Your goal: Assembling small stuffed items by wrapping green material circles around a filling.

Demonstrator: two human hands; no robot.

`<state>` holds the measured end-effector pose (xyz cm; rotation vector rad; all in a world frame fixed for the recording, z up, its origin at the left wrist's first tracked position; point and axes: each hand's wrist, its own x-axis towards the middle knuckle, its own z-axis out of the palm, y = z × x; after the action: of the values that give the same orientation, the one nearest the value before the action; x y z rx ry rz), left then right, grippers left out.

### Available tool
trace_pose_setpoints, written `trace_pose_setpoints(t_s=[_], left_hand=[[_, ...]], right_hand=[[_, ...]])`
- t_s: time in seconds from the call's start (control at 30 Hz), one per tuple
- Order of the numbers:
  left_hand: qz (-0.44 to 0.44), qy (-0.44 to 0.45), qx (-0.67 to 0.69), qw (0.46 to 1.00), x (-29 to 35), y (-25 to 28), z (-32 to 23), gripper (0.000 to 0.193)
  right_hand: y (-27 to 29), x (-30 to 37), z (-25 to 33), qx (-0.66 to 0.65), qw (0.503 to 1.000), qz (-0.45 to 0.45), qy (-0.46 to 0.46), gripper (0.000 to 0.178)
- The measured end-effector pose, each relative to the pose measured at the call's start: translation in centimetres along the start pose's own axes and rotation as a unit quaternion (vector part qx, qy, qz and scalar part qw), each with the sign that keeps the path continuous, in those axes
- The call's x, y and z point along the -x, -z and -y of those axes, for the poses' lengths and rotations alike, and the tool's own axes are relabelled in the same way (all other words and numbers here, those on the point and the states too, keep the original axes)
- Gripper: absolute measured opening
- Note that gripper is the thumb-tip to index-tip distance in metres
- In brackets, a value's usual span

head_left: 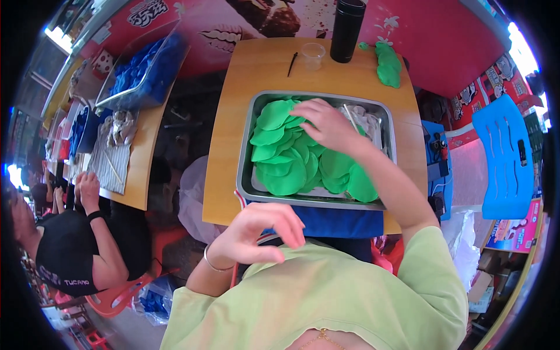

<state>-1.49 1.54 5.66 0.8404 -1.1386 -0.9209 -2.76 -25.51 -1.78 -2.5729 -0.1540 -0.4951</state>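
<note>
A metal tray [247, 137] on the wooden table holds a heap of flat, rounded green fabric pieces [283, 175]. Over the heap's far side, my right hand [324, 122] reaches in with thumb and fingers apart, its fingertips at the edge of the upper pieces. Nothing shows in its grasp, and I cannot tell whether it touches them. My left hand [262, 233], with a bracelet on its wrist, hovers near the table's front edge. Its fingers are curved, the thumb stands off from them, and it holds nothing. In the tray's right part lie whitish crumpled material [367, 122] and a thin white stick [351, 116].
At the table's back stand a black tumbler [348, 32] and a clear plastic cup [313, 55], beside a strung green bundle [387, 65]. Blue cloth [338, 221] hangs at the front edge. Another person [81, 245] sits left at a second table; a blue chair [504, 154] is right.
</note>
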Motion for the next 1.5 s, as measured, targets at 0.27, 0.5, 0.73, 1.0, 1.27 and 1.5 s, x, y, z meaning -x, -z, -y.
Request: trace_pose_setpoints(t_s=[0.27,0.5,0.73,1.0,1.27,1.5], left_hand=[[-0.105,0.085,-0.048,0.99,3.1,-1.1,0.9,0.006],[-0.172,0.105,0.005,0.98,2.6,0.2,2.7,0.006],[-0.197,0.044,-0.432,0.879,-2.1,1.5,6.0,0.031],[-0.231,-0.005,-0.426,0.875,-2.2,0.7,8.0,0.047],[-0.311,0.106,-0.004,0.944,-1.5,-1.1,8.4,0.014],[-0.361,0.082,-0.028,0.929,-1.6,-2.1,9.1,0.018]], right_hand=[[-4.3,-3.6,0.1,0.085,0.991,0.096,-0.026,0.027],[-1.0,-0.5,3.5,0.123,0.988,0.036,-0.081,0.011],[-0.1,6.8,4.7,0.03,0.996,0.046,-0.07,0.018],[2.4,9.3,9.3,-0.188,0.945,-0.062,-0.26,0.012],[3.2,10.3,12.8,-0.5,0.787,-0.112,-0.342,0.037],[2.5,11.1,12.0,-0.49,0.79,-0.112,-0.352,0.033]])
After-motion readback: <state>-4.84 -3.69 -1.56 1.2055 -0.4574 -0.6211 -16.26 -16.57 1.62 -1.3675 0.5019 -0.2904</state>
